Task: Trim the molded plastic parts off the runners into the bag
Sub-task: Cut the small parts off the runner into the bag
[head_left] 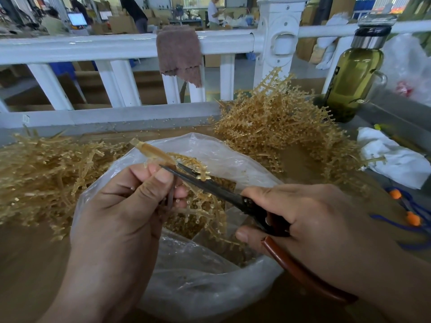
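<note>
The left hand (130, 206) curls its fingers and thumb around a tan runner (154, 150), holding it above the mouth of a clear plastic bag (210, 283) near the middle of the table. The right hand (310, 220) grips brown-handled scissors (210, 186), whose dark blades are parted around a branch of that runner. Small tan parts (182, 226) lie inside the bag. A heap of bare runners (46, 171) sits to the left, and a bushier heap (279, 127) lies far right, beside a green bottle (354, 78). A brown cloth (179, 52) hangs over the white railing (93, 45).
</note>
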### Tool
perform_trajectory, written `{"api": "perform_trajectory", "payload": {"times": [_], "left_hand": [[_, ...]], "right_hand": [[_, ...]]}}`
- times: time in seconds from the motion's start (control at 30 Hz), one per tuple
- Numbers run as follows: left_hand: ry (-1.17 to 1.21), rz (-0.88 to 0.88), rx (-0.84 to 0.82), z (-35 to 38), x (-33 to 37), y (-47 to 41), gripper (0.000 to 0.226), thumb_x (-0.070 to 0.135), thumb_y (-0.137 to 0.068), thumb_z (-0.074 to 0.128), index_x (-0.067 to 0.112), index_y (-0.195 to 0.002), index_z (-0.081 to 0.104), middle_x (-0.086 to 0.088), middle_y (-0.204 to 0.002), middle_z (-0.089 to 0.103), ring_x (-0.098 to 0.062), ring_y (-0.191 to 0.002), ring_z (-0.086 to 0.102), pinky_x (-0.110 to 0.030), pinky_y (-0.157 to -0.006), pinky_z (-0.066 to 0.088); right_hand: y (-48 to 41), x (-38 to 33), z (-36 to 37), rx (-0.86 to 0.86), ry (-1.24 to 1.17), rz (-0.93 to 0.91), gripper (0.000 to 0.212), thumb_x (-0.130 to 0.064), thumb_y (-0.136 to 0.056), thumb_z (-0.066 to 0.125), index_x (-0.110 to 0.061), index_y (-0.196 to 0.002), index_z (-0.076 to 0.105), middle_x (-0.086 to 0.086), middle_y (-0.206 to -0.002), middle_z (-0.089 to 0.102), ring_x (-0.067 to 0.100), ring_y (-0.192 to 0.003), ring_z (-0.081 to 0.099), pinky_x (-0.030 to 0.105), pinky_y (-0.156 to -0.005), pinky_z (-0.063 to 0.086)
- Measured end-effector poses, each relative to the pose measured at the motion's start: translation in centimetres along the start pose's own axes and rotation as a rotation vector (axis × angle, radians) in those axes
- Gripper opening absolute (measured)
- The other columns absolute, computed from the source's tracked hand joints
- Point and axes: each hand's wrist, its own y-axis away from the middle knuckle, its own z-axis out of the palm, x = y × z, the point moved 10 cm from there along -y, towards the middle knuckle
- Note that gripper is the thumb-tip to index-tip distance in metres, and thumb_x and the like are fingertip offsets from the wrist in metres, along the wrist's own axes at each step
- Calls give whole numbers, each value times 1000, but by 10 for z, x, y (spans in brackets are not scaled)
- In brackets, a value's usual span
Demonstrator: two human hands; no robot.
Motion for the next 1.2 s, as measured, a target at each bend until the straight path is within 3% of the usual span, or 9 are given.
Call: {"api": "perform_trajectory", "payload": {"times": [0.37, 0.5, 0.6, 0.8, 0.87, 1.0, 1.2], "left_hand": [[-4, 12, 2, -1, 1, -1, 29, 61, -58, 83, 35, -67, 75, 14, -66, 69, -2, -64, 69, -18, -56, 54], [-2, 21, 5, -2, 1, 0, 28, 60, -60, 83, 35, -68, 75, 13, -67, 69, -2, -65, 69, -18, -56, 54], [4, 25, -1, -2, 1, 0, 24, 57, -64, 82, 35, -69, 75, 13, -69, 70, -2, -66, 69, -18, -57, 54], [3, 21, -4, -2, 1, -2, 23, 56, -66, 81, 34, -69, 75, 13, -69, 70, -3, -66, 70, -18, -58, 54], [0, 21, -3, -2, 0, -3, 24, 57, -65, 82, 34, -69, 75, 12, -68, 70, -3, -65, 70, -18, -57, 55], [-14, 31, -9, -2, 2, -3, 24, 58, -66, 80, 35, -70, 75, 13, -68, 70, -2, -65, 69, -18, -58, 55], [-37, 36, 10, -3, 3, -4, 30, 63, -61, 82, 35, -69, 75, 12, -67, 70, -3, -63, 69, -18, -57, 55]], "right_hand": [[0, 5, 5, -28, -2, 20, 48, -68, -83, 44, -32, -103, 70, -19, -73, 62, 4, -67, 59, 24, -58, 46], [-1, 4, 3, -15, -3, 16, 48, -68, -84, 46, -35, -109, 70, -22, -76, 65, 2, -73, 57, 10, -61, 42], [-1, 4, 3, -19, -2, 20, 48, -67, -85, 46, -33, -109, 70, -21, -78, 67, 1, -72, 59, 7, -63, 42], [0, 5, 4, -31, -2, 10, 46, -69, -84, 46, -32, -104, 66, -20, -74, 60, 5, -69, 57, 23, -60, 46], [0, 4, 3, -22, 2, 6, 48, -69, -84, 48, -32, -108, 66, -20, -78, 63, 6, -72, 59, 24, -64, 47], [0, 1, 2, -42, -7, 2, 51, -70, -84, 46, -33, -114, 65, -21, -80, 63, 4, -70, 59, 20, -55, 47], [0, 1, -3, -23, -14, -10, 51, -69, -83, 49, -32, -114, 66, -19, -86, 70, 4, -75, 65, 25, -59, 52]]}}
